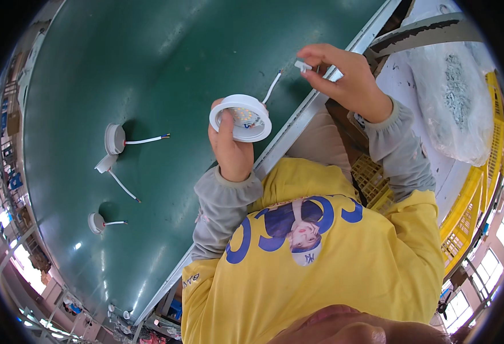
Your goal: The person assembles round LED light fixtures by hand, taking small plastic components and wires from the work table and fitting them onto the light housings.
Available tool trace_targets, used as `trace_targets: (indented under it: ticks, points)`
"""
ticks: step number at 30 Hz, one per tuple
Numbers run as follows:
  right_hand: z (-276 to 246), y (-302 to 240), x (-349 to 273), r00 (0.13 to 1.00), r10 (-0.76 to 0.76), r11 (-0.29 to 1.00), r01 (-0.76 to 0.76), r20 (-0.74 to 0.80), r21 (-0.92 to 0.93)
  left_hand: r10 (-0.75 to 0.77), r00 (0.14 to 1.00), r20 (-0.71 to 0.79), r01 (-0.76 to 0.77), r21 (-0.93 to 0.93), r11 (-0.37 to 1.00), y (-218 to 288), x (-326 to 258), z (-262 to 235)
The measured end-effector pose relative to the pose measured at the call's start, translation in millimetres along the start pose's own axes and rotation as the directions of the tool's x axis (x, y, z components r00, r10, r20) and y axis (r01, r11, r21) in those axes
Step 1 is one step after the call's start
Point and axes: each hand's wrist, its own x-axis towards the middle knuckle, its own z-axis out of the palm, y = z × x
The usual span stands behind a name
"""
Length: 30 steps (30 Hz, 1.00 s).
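Downlight (pixel 246 117), round and white, sits clamped in the left hand (pixel 233 153) above the desk (pixel 177 57), thumb inside its rim, seemingly to steady it and leave the cable (pixel 271 88) clear. Apart from that hand, the right hand (pixel 349 77) pinches a small white connector (pixel 302 65) near the cable's tip, apparently for fine control. Farther off, three similar white lamps (pixel 114 139) rest on the desk, cables outward. Rightward, a clear plastic bag (pixel 450 97) contains greyish pieces, too small to identify.
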Motion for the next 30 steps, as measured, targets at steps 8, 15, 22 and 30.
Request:
trace_targets:
  ticks: [8, 15, 22, 30]
  points:
    - [0.0, -22.4, 4.2, 0.957, -0.291, 0.941, 0.289, 0.016, -0.176, -0.094, 0.995, 0.035, 0.091, 0.072, 0.993, -5.6, -10.4, -0.4]
    - [0.1, -24.0, 4.2, 0.939, -0.341, 0.923, 0.342, 0.037, -0.175, -0.072, 0.996, 0.052, 0.060, 0.200, 0.978, -2.7, -8.5, 15.3]
    - [9.1, -19.0, 2.6, 0.962, -0.260, 0.963, 0.265, 0.086, -0.046, -0.165, 0.981, 0.104, 0.152, 0.118, 0.981, -2.5, -11.7, 14.2]
    - [10.7, -27.4, 2.8, 0.933, -0.093, 0.990, 0.050, 0.347, 0.131, -0.216, 0.968, 0.126, 0.187, 0.206, 0.960, -2.0, -12.1, 7.0]
